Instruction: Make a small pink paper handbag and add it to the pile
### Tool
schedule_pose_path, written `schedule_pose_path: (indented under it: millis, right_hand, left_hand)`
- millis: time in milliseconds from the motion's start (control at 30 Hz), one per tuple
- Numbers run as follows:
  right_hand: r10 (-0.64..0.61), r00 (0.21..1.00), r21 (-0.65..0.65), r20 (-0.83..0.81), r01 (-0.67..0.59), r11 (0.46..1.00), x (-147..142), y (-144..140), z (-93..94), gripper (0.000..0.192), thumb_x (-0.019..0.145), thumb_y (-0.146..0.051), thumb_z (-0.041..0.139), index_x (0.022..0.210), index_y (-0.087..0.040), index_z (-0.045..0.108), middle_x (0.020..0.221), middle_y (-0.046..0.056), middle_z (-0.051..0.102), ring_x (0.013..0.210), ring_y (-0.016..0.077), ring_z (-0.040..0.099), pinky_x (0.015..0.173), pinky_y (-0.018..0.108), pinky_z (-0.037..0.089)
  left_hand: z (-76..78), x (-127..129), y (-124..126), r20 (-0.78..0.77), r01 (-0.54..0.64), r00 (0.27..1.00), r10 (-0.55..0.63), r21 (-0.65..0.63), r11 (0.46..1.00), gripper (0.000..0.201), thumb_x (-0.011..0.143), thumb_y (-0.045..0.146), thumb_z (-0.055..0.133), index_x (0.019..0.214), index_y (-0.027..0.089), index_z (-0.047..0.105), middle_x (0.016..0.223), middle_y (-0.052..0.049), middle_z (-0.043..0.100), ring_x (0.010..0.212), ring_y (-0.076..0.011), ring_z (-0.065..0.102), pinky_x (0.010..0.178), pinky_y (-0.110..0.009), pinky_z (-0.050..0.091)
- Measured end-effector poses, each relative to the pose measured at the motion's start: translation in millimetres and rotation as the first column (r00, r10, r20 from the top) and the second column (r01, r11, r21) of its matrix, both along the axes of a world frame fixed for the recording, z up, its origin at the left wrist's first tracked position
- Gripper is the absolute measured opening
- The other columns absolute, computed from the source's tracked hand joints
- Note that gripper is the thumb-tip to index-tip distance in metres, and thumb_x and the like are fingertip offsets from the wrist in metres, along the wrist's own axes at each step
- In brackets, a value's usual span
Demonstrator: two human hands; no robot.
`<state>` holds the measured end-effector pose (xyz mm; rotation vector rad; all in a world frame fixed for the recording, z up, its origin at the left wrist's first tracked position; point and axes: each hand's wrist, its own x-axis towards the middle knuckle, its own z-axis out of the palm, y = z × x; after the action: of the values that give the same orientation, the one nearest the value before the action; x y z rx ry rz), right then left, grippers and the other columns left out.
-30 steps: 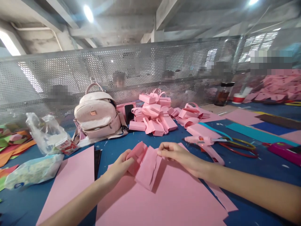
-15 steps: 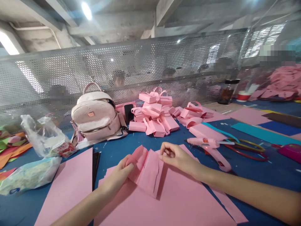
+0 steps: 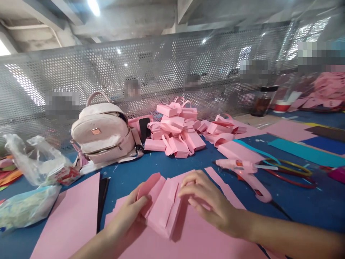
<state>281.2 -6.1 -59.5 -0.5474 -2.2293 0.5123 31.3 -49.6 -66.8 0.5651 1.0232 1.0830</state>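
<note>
My left hand [image 3: 128, 208] grips the left side of a folded pink paper bag [image 3: 162, 212], thumb on top. The bag is partly flattened, with creased flaps standing up and a seam along its right part. Beside its right edge is my right hand [image 3: 215, 207], fingers bent and apart; whether the fingertips touch the paper I cannot tell. Beneath both hands lies a stack of pink paper sheets [image 3: 215, 244]. To the right, a pink hot glue gun [image 3: 244, 174] rests on the blue table, its nozzle pointing left.
Finished small pink paper bags [image 3: 175, 126] are piled at the back. Left of them stand a phone [image 3: 145, 127] and a pale backpack [image 3: 104, 126]. Plastic bags [image 3: 29, 205] lie far left. Coloured strips [image 3: 307, 149] and a dark jar [image 3: 262, 102] are at the right, before a perforated metal screen [image 3: 161, 64].
My right hand's fingers have spread from a pinch at the bag's upper right edge, and the hand has moved lower. The bag has turned slightly in my left hand. The view has shifted a little.
</note>
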Motion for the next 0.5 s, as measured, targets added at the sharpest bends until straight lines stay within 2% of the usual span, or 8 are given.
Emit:
schedule_pose_path:
  millis: [67, 167, 267, 400, 500]
  right_hand:
    - [0.027, 0.998, 0.082, 0.051, -0.031, 0.996, 0.6, -1.3, 0.4, 0.025, 0.097, -0.015, 0.046, 0.114, -0.026, 0.061, 0.105, 0.005, 0.059, 0.103, 0.0202, 0.054, 0.091, 0.035, 0.044]
    - [0.030, 0.995, 0.142, 0.100, -0.044, 0.989, 0.5, -2.6, 1.8, 0.028, 0.096, -0.014, 0.046, 0.116, -0.024, 0.062, 0.105, 0.005, 0.062, 0.101, 0.0192, 0.055, 0.092, 0.034, 0.043]
    - [0.042, 0.993, 0.174, 0.113, -0.061, 0.983, -0.2, -3.0, 3.4, 0.030, 0.096, -0.014, 0.046, 0.120, -0.023, 0.061, 0.109, 0.006, 0.065, 0.106, 0.0189, 0.056, 0.095, 0.034, 0.043]
    - [0.059, 0.981, 0.221, 0.185, -0.100, 0.970, -0.4, -2.0, 4.8, 0.036, 0.097, -0.018, 0.047, 0.131, -0.021, 0.057, 0.128, 0.008, 0.066, 0.124, 0.0204, 0.053, 0.108, 0.035, 0.039]
    - [0.071, 0.948, 0.247, 0.312, -0.153, 0.957, 0.2, -0.5, 3.0, 0.047, 0.100, -0.029, 0.047, 0.145, -0.016, 0.047, 0.146, 0.011, 0.057, 0.140, 0.0230, 0.044, 0.117, 0.038, 0.031]
  left_hand:
    - [-2.5, -1.2, -1.2, 0.021, 0.014, 1.000, -0.015, 0.025, 1.000, 0.076, 0.085, 0.023, 0.071, 0.153, 0.027, 0.037, 0.102, -0.006, 0.075, 0.079, -0.0203, 0.072, 0.069, -0.026, 0.052]
    - [-3.9, -2.2, -3.0, 0.056, 0.057, 0.997, -0.061, 0.075, 0.996, 0.074, 0.090, 0.025, 0.068, 0.155, 0.033, 0.033, 0.120, -0.006, 0.072, 0.100, -0.0223, 0.071, 0.083, -0.029, 0.052]
    - [-4.5, -3.2, -3.7, -0.003, 0.084, 0.996, -0.084, 0.125, 0.989, 0.071, 0.092, 0.029, 0.067, 0.155, 0.035, 0.034, 0.131, -0.006, 0.067, 0.113, -0.0252, 0.067, 0.092, -0.033, 0.051]
    - [-6.8, -6.5, -2.6, -0.156, 0.117, 0.984, -0.088, 0.189, 0.975, 0.066, 0.091, 0.034, 0.067, 0.152, 0.030, 0.043, 0.139, -0.008, 0.062, 0.126, -0.0300, 0.059, 0.102, -0.037, 0.046]
    - [-9.6, -9.6, -1.2, -0.239, 0.126, 0.969, -0.067, 0.239, 0.963, 0.062, 0.091, 0.032, 0.068, 0.149, 0.027, 0.048, 0.140, -0.008, 0.062, 0.134, -0.0293, 0.052, 0.109, -0.036, 0.040]
